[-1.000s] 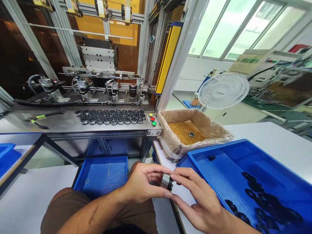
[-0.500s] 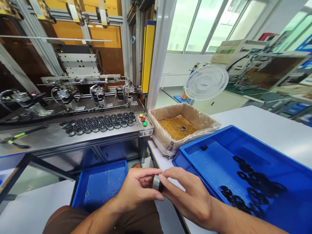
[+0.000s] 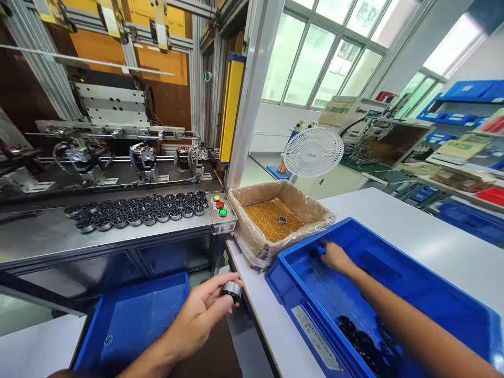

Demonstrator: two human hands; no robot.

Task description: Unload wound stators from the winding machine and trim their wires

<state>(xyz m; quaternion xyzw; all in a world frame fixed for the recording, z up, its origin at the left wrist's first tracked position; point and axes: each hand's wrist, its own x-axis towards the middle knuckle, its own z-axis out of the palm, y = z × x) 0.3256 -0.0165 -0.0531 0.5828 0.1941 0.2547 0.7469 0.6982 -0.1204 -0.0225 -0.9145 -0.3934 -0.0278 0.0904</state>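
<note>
My left hand (image 3: 200, 310) is closed around a short round motor part (image 3: 231, 292) with a silver metal rim and a black slotted face. It holds the part above my lap, between thumb and fingers. My right hand (image 3: 337, 257) is inside the large blue bin (image 3: 291, 273), near its far left corner. The fingers there are drawn together at a small black part (image 3: 314, 252); motion blurs them and the fingertips are partly hidden. More black slotted parts (image 3: 354, 336) lie heaped in the near half of that bin, partly behind my right forearm.
Rows of silver-and-black round parts (image 3: 137, 212) stand on the machine's metal ledge, beside a button box (image 3: 222, 210). A plastic-lined box (image 3: 252, 239) holds one round part (image 3: 282, 220). A lower blue tray (image 3: 145, 320) contains a small disc (image 3: 108, 340). A white fan (image 3: 314, 152) stands behind.
My right hand has left the motor part and moved up and right into the blue bin. My left hand keeps the part, now lower left. The view has turned right.
</note>
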